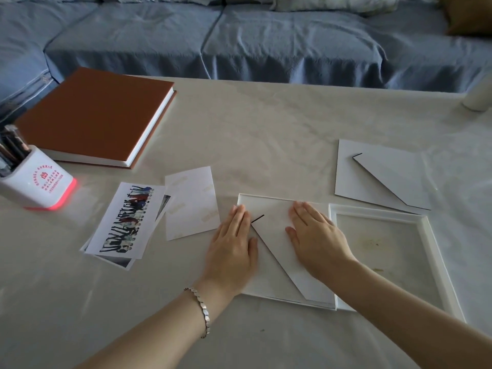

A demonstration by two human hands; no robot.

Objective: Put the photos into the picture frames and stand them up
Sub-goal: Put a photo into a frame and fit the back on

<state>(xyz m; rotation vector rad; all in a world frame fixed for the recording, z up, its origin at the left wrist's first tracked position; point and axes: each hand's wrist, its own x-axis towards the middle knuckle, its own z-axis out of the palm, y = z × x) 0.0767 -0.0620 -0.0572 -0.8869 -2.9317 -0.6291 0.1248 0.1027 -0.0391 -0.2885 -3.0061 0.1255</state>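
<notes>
A white picture frame (266, 196) lies face down at the table's middle, its white backing board (277, 246) with a folding stand flap set in it. My left hand (234, 249) presses flat on the board's left side, and my right hand (316, 241) presses flat on its right side. A second white frame (428, 251) lies to the right with only its glass showing. Its loose backing board (380, 174) rests behind it. Left of my hands lie a face-down photo (191, 203) and a small stack of photos (125, 222) topped by a group picture.
A brown-covered album (95, 115) lies at the back left. A white pen holder (37, 182) with a red glowing base stands at the left edge. A white cylinder (479, 97) stands at the far right. A blue sofa (239, 41) runs behind the table.
</notes>
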